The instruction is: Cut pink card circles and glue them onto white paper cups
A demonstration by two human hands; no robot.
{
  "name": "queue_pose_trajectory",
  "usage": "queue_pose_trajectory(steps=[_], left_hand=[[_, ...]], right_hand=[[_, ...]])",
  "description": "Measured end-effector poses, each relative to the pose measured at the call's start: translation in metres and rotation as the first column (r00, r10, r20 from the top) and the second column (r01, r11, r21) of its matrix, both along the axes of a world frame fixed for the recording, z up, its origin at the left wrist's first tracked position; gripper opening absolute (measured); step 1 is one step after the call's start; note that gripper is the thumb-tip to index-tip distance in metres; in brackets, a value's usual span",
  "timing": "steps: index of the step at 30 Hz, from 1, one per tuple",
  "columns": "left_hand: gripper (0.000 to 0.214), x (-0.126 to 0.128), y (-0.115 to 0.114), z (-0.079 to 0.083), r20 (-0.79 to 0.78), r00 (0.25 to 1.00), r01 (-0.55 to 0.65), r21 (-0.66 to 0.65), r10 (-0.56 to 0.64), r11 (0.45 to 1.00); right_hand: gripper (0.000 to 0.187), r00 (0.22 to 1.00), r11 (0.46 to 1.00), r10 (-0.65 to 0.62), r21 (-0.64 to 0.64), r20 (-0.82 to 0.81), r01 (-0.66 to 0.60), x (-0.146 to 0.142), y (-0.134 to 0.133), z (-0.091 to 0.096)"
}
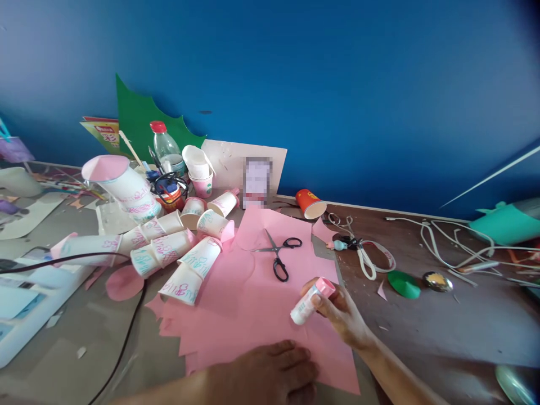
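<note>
My right hand [343,318] grips a white and pink glue stick [304,308], tilted above the pink paper [236,332] with its pink end up. My left hand [270,371] lies flat on the near part of the paper, fingers stretched to the right. Black-handled scissors [275,249] rest on the sheets with their blades spread. To the left, paper cups with drawn patterns [198,261] lie on their sides, several nested in pairs. A pink paper disc [125,282] is beside them.
A tall cup stack with a pink cone top [120,188] leans at the back left, near a red-capped plastic bottle [165,146]. A red paper cup [311,203] lies by the blue wall. White cables [447,247] and a green paper cone [404,284] are at right.
</note>
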State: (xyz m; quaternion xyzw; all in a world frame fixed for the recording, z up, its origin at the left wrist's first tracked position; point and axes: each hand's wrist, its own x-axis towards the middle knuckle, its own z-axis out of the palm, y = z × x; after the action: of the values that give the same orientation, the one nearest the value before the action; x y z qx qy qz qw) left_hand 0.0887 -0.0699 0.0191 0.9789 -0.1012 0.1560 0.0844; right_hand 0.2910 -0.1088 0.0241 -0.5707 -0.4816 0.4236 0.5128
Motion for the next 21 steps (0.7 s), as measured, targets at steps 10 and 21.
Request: queue_pose_trajectory(steps=[10,21], left_hand=[[0.037,0.009,0.004,0.01,-0.073,0.99,0.124,0.096,-0.118,0.988],[0.036,0.014,0.005,-0.03,-0.041,0.986,0.166,0.119,-0.162,0.979]], right_hand=[[0.032,0.999,0.999,0.035,0.013,-0.018,-0.034,0.0,-0.002,0.0],[0.032,0.961,0.967,0.253,-0.058,0.113,-0.248,-0.011,0.005,0.011]])
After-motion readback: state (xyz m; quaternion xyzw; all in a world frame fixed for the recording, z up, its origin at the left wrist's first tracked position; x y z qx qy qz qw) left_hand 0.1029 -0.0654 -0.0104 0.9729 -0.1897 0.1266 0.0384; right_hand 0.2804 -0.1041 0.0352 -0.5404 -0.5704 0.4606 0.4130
